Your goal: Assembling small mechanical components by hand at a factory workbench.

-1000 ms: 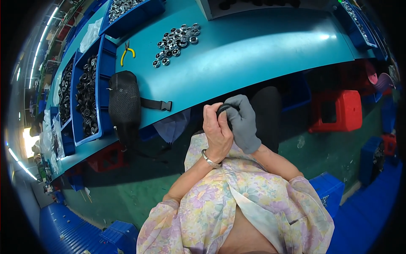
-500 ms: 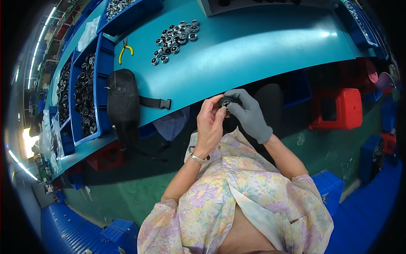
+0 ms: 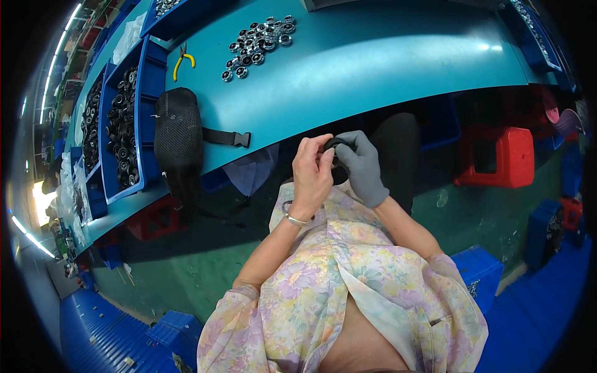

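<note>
In front of my body, just off the table's front edge, both hands meet around a small round black wheel-like part [image 3: 336,143]. My bare left hand [image 3: 312,175] pinches it from the left, a bracelet on the wrist. My right hand [image 3: 363,166], in a grey glove, closes on it from the right, fingers over the top. Fingers cover much of the part, and its centre is hard to make out. On the blue-green table [image 3: 373,74] beyond lies a cluster of small shiny round metal pieces with black centres [image 3: 257,59].
Yellow-handled pliers [image 3: 184,63] lie left of the metal pieces. A black mesh bag [image 3: 178,129] with a buckled strap rests near the table edge. Blue bins [image 3: 142,118] of black round parts stand at left. A red stool [image 3: 515,158] is at right.
Both hands have turned the black wheel-like part, so its metal centre shows less. My gloved hand has shifted slightly left and its fingers have curled further over.
</note>
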### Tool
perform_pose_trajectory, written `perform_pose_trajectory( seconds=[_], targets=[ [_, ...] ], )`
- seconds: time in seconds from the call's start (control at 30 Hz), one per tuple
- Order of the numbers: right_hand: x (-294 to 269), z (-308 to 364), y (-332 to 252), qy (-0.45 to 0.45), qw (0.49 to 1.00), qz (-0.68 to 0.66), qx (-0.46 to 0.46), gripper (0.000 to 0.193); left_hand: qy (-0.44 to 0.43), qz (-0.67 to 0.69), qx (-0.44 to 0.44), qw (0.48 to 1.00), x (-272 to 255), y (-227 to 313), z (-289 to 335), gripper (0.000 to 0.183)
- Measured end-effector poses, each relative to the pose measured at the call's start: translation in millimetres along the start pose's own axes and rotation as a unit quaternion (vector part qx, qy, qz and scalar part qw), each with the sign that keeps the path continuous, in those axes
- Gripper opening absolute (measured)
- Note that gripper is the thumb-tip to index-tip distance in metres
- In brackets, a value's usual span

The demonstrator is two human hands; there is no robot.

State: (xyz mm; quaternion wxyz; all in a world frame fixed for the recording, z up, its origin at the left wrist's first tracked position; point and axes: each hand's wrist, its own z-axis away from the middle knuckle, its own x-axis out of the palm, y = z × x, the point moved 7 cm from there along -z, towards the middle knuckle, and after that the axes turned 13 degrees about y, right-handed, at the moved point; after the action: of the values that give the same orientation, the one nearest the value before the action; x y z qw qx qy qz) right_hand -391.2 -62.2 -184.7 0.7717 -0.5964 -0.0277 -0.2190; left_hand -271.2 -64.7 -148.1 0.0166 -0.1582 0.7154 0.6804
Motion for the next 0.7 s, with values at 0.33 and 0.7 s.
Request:
perform_pose_trajectory(
  seconds=[0.33,0.7],
  targets=[
    [-1.9,8.7,-10.7,-0.062,0.991,0.099,-0.060,0.014,-0.045,0.002,-0.075,0.996,-6.8,-5.0,6.5,0.021],
    [-2.9,17.1,10.6,-0.020,0.982,-0.110,0.149,0.026,-0.072,0.061,-0.149,0.984,-10.6,-8.9,1.9,0.025]
  ],
)
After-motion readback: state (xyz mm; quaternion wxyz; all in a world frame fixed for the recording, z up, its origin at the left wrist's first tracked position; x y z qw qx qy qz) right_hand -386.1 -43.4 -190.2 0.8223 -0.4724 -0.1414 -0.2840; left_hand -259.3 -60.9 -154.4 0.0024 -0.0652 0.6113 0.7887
